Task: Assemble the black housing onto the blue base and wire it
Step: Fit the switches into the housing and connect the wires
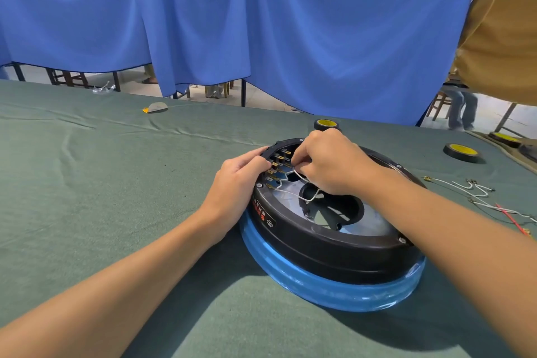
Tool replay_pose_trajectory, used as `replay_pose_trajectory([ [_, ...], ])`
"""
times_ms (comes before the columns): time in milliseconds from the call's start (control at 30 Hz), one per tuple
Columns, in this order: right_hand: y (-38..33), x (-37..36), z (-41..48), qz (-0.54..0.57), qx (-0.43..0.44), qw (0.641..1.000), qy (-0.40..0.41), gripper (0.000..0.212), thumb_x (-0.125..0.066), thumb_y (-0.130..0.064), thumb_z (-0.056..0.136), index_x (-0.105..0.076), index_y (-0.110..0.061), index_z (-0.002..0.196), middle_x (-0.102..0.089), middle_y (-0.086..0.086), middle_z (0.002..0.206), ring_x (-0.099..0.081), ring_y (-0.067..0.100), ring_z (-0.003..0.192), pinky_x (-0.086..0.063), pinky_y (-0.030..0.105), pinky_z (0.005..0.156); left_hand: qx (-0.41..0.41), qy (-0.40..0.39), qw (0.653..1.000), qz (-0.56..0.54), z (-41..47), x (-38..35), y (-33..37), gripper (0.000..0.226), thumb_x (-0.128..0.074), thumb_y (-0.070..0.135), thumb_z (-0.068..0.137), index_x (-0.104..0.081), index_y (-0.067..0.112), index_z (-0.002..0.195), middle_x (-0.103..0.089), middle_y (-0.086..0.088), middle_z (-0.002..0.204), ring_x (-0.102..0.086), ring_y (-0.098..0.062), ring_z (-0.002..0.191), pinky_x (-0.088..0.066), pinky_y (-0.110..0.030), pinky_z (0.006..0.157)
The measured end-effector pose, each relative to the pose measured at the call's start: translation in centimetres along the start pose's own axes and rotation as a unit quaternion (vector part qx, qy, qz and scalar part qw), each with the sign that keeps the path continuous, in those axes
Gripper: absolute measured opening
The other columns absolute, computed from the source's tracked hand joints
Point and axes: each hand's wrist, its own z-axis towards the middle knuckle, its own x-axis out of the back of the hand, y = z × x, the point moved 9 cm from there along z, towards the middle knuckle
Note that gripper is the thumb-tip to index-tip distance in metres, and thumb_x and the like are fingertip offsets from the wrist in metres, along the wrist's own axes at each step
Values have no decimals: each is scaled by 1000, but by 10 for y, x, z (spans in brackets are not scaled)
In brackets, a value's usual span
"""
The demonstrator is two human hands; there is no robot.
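The round black housing (319, 244) sits on top of the blue base (305, 279) on the green table cloth. A row of brass terminals (276, 167) lines its upper left inner rim. My left hand (241, 180) grips the housing's left rim beside the terminals, thumb and fingers curled over the edge. Over the housing's opening, my right hand (331, 163) pinches a thin white wire (302, 193) close to the terminals. The wire loops down across the silver inner plate. My fingers hide the wire's end.
Loose white and red wires (491, 197) lie on the cloth to the right. Black tape rolls with yellow cores stand behind the housing (326, 124) and at the right (461, 152). A small grey piece (155, 107) lies far left. Blue curtains hang behind the table.
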Motion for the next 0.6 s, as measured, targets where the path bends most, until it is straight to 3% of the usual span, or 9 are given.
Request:
replay_pose_trajectory([
  [133,2,-4,1,42,-30,999,-16,17,-60,-22,89,-76,-17,90,-70,2,86,-63,21,81,-58,42,76,-6,-1,1000,-3,0,0,1,32,-54,39,69,-76,45,91,-75,-9,99,-66,-35,104,-46,-59,100],
  [233,5,-3,2,51,-55,997,-9,12,-63,-15,88,-75,-14,88,-69,4,84,-64,23,80,-58,42,76,-7,1,1000,-2,-1,0,3,31,-53,34,72,-77,43,90,-72,-18,102,-63,-42,105,-45,-62,99],
  [333,9,-4,1,57,-77,995,-19,12,-63,-15,88,-73,-12,82,-69,5,81,-65,24,79,-59,42,74,-1,3,1000,-3,-1,-1,2,30,-54,37,70,-76,45,88,-72,-17,101,-64,-40,104,-45,-62,99],
  [467,5,-7,0,64,-62,995,-34,14,-61,-9,89,-74,-9,84,-69,5,82,-62,21,78,-53,31,64,-3,2,1000,-3,-1,-1,1,28,-53,35,73,-76,45,84,-72,-17,103,-64,-39,106,-45,-60,100],
  [600,3,-6,0,51,-48,997,-16,13,-61,-9,91,-72,-10,84,-67,7,86,-61,24,84,-53,35,73,6,7,1000,6,2,1,-1,29,-53,35,72,-76,46,85,-72,-15,103,-64,-35,107,-44,-56,103],
])
